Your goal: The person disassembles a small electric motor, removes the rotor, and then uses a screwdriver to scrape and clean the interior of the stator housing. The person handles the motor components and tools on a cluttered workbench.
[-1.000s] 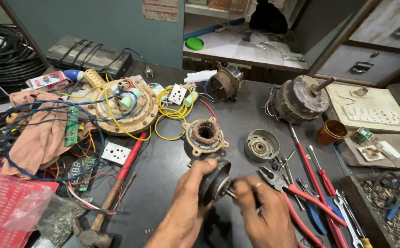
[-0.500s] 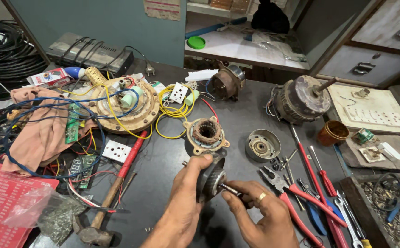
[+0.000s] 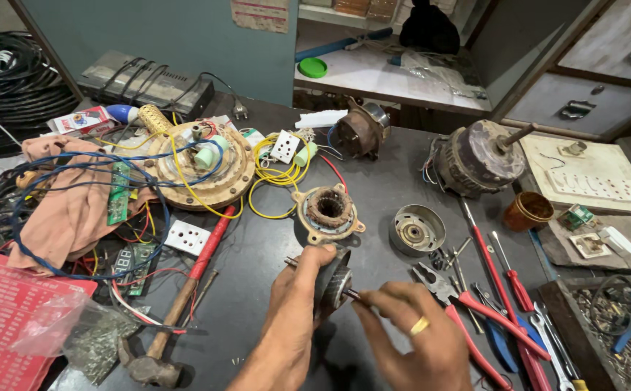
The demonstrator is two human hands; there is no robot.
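Observation:
My left hand [image 3: 293, 311] grips a dark cylindrical motor rotor [image 3: 333, 281] just above the black workbench. My right hand [image 3: 413, 337], with a gold ring on one finger, pinches the thin metal shaft [image 3: 351, 295] that sticks out of the rotor's near end. Right behind the rotor lies the round motor stator [image 3: 329, 212] with copper windings. To its right, a shallow metal end cap [image 3: 417, 229] with a bearing in its middle rests on the bench.
Red-handled screwdrivers [image 3: 490, 279], pliers [image 3: 467, 304] and spanners lie right of my hands. A hammer [image 3: 178, 304] lies to the left by a white socket [image 3: 187, 237]. Behind are a round wooden board [image 3: 199, 170] with yellow wires, a cloth [image 3: 69, 210], two old motors [image 3: 474, 156] and a red crate [image 3: 4, 318].
Both hands have turned the rotor and lifted it slightly toward the stator. My right hand has slid from the rotor's side onto its shaft.

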